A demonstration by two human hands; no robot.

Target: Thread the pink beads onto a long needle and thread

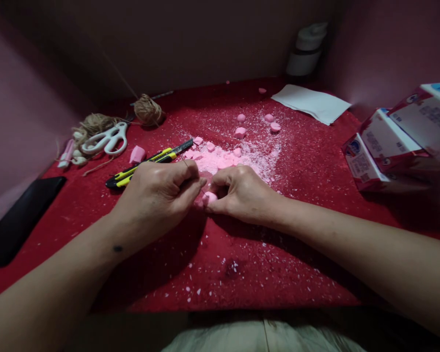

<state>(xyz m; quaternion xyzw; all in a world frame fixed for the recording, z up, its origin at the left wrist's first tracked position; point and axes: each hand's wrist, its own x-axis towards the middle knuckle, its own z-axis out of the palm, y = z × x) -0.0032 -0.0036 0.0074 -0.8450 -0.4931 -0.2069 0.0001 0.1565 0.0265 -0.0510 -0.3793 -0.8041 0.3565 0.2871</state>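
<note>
Between the thumb and fingers of my right hand (238,193) is a small rounded pink piece (209,198), chalky or soap-like. My left hand (163,188) is closed in a pinch right beside it, around a thin needle-like tool that is mostly hidden by the fingers. Its tip seems directed at the pink piece; whether it touches cannot be made out. Beyond both hands lies a heap of pink shavings and powder (214,159). Just behind my left hand is a yellow and black box cutter (165,157) with its blade out.
Several rounded pink pieces (240,132) lie farther back on the red tabletop (308,161). White scissors (108,140), a twine ball (148,110) and a pink block (137,154) are leftward. A black phone-like slab (24,220), folded paper (311,103), cartons (385,142) and a bottle (304,61) stand around.
</note>
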